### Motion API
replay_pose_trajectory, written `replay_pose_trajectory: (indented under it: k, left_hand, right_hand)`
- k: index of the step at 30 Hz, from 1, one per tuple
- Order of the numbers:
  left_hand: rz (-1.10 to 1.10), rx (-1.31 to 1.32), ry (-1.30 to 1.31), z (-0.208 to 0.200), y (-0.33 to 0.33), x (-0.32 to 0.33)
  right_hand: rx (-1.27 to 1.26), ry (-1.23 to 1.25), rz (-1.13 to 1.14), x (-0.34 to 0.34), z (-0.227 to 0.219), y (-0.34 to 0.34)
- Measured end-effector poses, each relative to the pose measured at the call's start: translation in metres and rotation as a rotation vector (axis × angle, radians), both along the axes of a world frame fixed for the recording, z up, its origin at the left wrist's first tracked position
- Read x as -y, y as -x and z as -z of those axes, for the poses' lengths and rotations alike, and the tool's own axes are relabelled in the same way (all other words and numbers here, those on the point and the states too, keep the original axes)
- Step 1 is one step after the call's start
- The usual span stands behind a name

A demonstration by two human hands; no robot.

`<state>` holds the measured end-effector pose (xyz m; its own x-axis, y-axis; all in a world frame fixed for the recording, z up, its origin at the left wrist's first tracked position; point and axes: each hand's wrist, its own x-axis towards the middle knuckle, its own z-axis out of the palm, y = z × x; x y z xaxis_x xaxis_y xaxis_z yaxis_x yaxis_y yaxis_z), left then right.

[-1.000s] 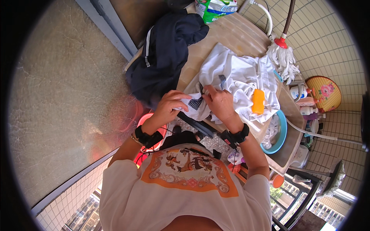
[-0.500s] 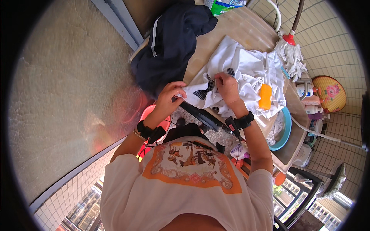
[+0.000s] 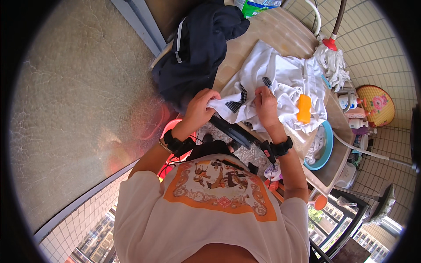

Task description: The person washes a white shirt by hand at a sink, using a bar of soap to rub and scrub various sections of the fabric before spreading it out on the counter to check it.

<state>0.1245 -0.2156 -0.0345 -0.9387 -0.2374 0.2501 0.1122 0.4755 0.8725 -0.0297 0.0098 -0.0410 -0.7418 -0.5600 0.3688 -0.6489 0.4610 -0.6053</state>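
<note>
Left hand and right hand at a white garment
The left fingers pinch its edge; the right fingers curl against it, whether gripping I cannot tell. The garment lies rumpled on the tabletop, an orange block on top, dark clothing to its left.

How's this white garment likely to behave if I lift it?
The white garment will probably sag and flop, given its loose, soft folds. The orange block lying on it may well slide off, as nothing visible holds it.
</note>
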Motion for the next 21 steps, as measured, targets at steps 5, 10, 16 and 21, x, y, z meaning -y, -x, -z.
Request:
replay_pose_trajectory:
  k: [5, 10, 16, 21]
  left_hand:
    - [0.015, -0.024, -0.189, -0.012, 0.021, -0.007]
    - [0.007, 0.003, -0.509, -0.022, 0.038, -0.007]
    - [-0.046, -0.069, -0.752, -0.037, 0.067, -0.016]
    - [-0.120, -0.186, -1.007, -0.040, 0.101, -0.016]
  right_hand:
    - [0.462, 0.357, 0.029, -0.016, -0.018, 0.005]
    - [0.234, -0.141, -0.292, -0.011, -0.068, -0.038]
    - [-0.050, -0.072, -0.184, -0.019, -0.062, -0.025]
    - [-0.190, 0.092, -0.132, -0.015, -0.119, -0.029]
